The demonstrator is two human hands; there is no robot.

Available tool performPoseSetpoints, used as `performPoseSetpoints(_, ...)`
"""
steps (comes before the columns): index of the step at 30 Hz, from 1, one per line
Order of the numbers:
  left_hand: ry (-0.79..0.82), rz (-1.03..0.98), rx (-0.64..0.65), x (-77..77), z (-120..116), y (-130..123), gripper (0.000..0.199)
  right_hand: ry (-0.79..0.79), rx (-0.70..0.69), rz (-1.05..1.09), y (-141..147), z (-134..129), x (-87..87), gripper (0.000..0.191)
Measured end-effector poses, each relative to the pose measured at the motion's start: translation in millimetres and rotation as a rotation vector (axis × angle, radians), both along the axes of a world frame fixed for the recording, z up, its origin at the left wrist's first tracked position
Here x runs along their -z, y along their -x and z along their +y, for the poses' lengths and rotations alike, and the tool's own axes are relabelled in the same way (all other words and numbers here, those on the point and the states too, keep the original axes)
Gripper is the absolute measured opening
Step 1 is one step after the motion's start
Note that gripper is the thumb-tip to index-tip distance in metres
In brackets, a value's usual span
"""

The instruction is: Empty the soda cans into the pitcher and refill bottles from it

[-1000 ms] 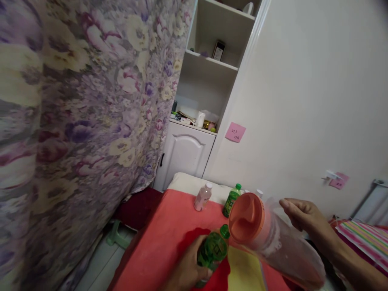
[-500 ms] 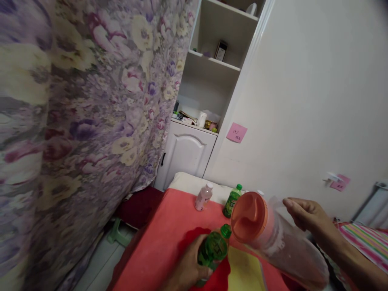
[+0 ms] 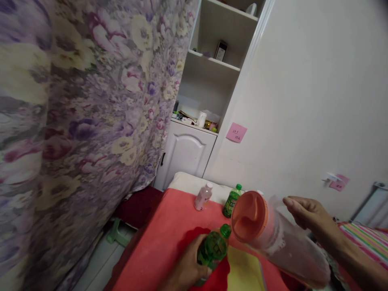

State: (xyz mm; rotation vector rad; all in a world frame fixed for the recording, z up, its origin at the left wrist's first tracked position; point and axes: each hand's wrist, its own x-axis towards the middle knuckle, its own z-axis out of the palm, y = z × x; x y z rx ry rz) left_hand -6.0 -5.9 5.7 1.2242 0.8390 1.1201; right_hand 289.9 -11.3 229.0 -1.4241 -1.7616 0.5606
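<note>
My left hand (image 3: 188, 263) is wrapped around a green plastic bottle (image 3: 214, 247) with a green cap, held tilted low over the table. My right hand (image 3: 303, 210) is closed at the handle side of a large translucent pitcher (image 3: 292, 244); the handle itself is mostly hidden. The pitcher is tipped on its side, its orange lid (image 3: 249, 216) facing left beside the bottle's cap. Behind them stand a second green bottle (image 3: 232, 201) and a small pale bottle (image 3: 203, 197) with a white cap, both upright.
The table has a coral cloth (image 3: 169, 226) with a yellow sheet (image 3: 244, 270) on it. A floral curtain (image 3: 100, 97) hangs at the left. A green stool (image 3: 118, 234) is below it. Behind are a white cabinet (image 3: 189, 155) and a wall with a pink note (image 3: 236, 133).
</note>
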Motion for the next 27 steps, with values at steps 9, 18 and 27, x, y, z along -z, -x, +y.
performPoseSetpoints(9,0.014,-0.009,-0.001,-3.3,-0.9,-1.7,0.069,0.004,0.002,-0.008,0.3,-0.6,-4.4,0.064)
performPoseSetpoints(18,0.013,-0.037,0.011,0.0,-0.9,-0.5,0.067,0.013,-0.001,-0.02,-2.4,-2.2,-8.7,0.065)
performPoseSetpoints(27,0.02,-0.039,0.019,-6.4,-4.2,-0.4,0.066,0.011,0.01,-0.039,0.3,-2.1,-10.9,0.065)
